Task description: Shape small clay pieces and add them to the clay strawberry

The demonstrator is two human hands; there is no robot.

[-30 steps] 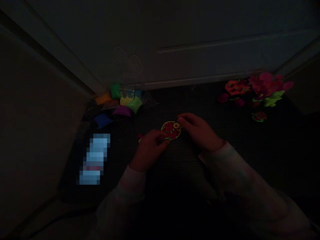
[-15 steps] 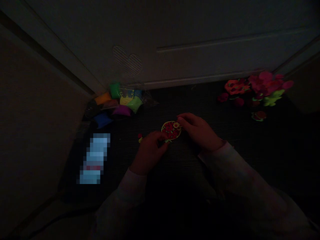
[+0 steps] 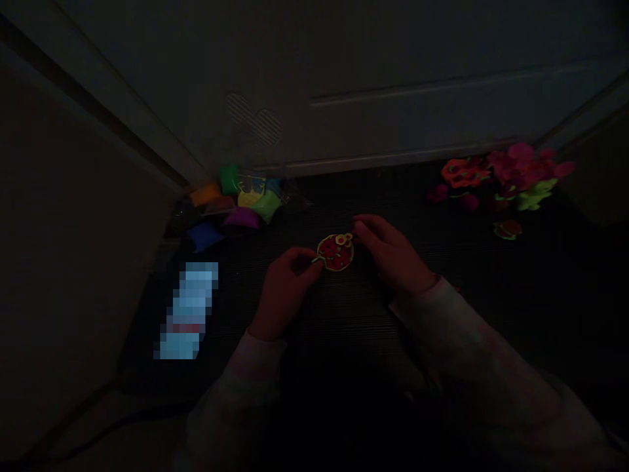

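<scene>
Pinching a green strip [image 3: 317, 260], your left hand [image 3: 284, 288] is probably positioning it against the round piece [image 3: 336, 255] on the table [image 3: 339, 311]; your right hand [image 3: 393, 257], grip unclear, is seemingly steadying the opposite edge.

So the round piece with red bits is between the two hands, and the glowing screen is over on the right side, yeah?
Not quite: the glowing screen is on the left side, as the head view shows. The round piece with red bits is indeed between the left hand and the right hand.
</scene>
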